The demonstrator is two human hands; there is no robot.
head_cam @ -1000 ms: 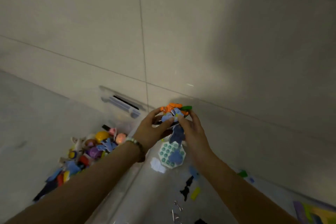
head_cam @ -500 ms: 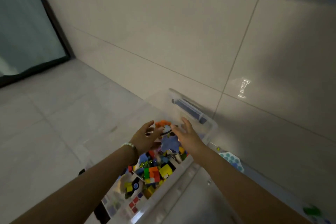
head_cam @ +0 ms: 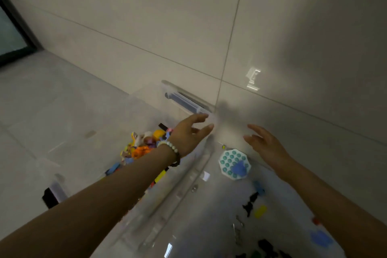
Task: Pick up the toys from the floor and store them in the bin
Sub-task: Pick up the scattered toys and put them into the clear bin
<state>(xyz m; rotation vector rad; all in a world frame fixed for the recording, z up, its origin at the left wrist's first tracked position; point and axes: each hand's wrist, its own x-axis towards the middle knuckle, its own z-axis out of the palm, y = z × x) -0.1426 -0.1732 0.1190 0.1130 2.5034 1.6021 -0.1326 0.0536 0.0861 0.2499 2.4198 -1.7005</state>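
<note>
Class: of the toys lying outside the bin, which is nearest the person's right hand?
The teal octagonal bubble toy, beside the right hand; the yellow block and black pieces lie farther off.

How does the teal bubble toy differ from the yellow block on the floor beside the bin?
The teal bubble toy is a broad octagon; the yellow block is a small rectangle. The teal bubble toy carries a blue piece on top; the yellow block lies bare, beside a black piece. The teal bubble toy lies nearer the bin than the yellow block. Both lie on the floor, untouched.
</note>
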